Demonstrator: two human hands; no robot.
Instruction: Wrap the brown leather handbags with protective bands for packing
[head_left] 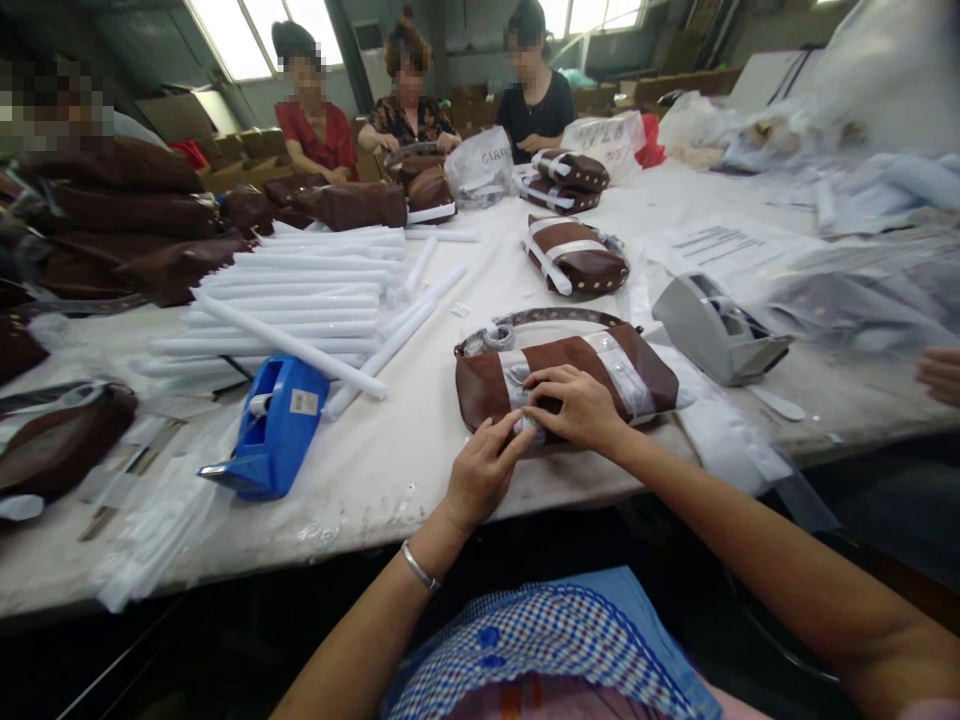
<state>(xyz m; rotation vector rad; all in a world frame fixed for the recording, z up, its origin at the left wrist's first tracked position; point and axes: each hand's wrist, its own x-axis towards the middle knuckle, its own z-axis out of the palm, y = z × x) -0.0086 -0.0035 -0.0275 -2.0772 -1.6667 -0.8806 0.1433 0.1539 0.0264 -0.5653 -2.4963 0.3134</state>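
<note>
A brown leather handbag (570, 372) lies flat near the table's front edge, with white protective strips wrapped across it. My left hand (484, 472) pinches the lower end of the left white strip (517, 385) at the bag's front edge, a silver bangle on its wrist. My right hand (577, 405) rests on the same strip, fingers curled and pressing it down against the leather. A second white strip (622, 370) crosses the bag further right.
A blue tape dispenser (274, 425) stands left of the bag, a grey one (712, 325) to the right. White paper rolls (300, 300) are piled behind. More wrapped bags (577, 255) lie further back, dark bags (127, 230) stacked left. Three people sit at the far side; another person's hand (941, 372) shows at right.
</note>
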